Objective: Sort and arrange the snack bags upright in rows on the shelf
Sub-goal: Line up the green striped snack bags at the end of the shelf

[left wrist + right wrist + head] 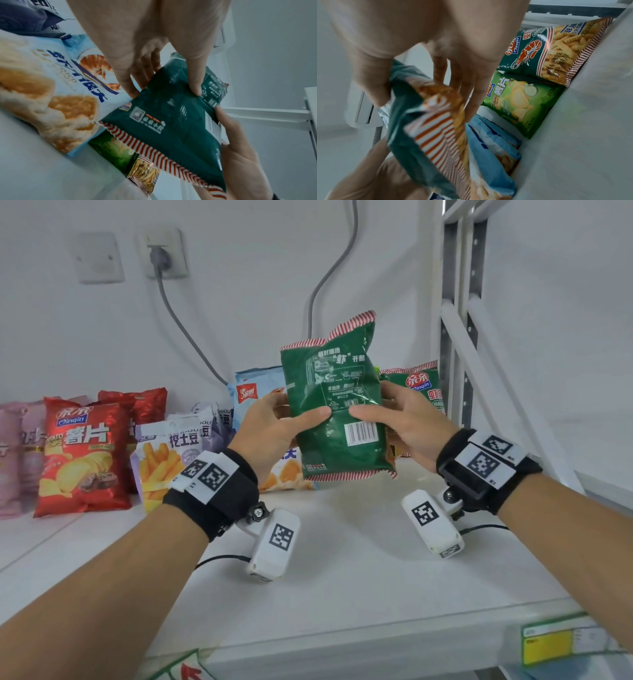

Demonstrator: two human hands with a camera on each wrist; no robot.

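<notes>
Both hands hold a dark green shrimp-stick bag (337,402) with red-striped seams upright above the white shelf (342,570), its back with the barcode facing me. My left hand (274,426) grips its left edge, thumb on the back, fingers behind. My right hand (404,419) grips the right edge the same way. In the left wrist view the green bag (171,121) sits between thumb and fingers; the right wrist view shows the held bag (426,135) blurred. A matching green shrimp bag (423,386) stands behind at the right.
Along the wall stand pink bags (13,457), red chip bags (85,453), purple-white fry bags (168,453) and a light blue crisp bag (257,392). A light green chip bag (518,104) lies near the right corner. White shelf uprights (459,337) bound the right side.
</notes>
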